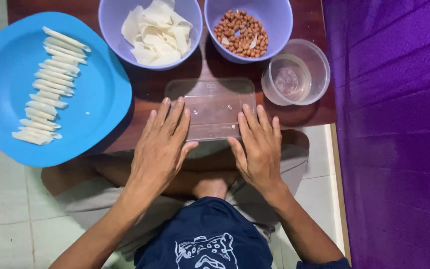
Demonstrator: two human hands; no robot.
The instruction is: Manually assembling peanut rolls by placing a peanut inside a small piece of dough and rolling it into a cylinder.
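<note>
Both hands are flat and open, holding nothing: the left hand (161,144) has its fingertips on the near-left edge of a clear plastic lid (211,107), and the right hand (259,147) rests palm-down on the lid's near-right edge. The lid is a smooth see-through rectangle with rounded corners, lying bare at the near edge of a dark wooden table (150,84), with just a few specks on it. Looks like a fair chunk of rolling is done, since the big blue plate (100,84) on the left carries a neat column of thin pale rolled sticks (48,87), matte and doughy looking. Plenty is left though: the far lavender bowl (113,20) is piled with loose floppy wrapper sheets (158,32), and the bowl (279,20) right of it is pretty full of glossy reddish-brown peanuts (240,34). Right of the lid sits a round clear tub (319,67) with a smaller clear cup (288,79) inside.
</note>
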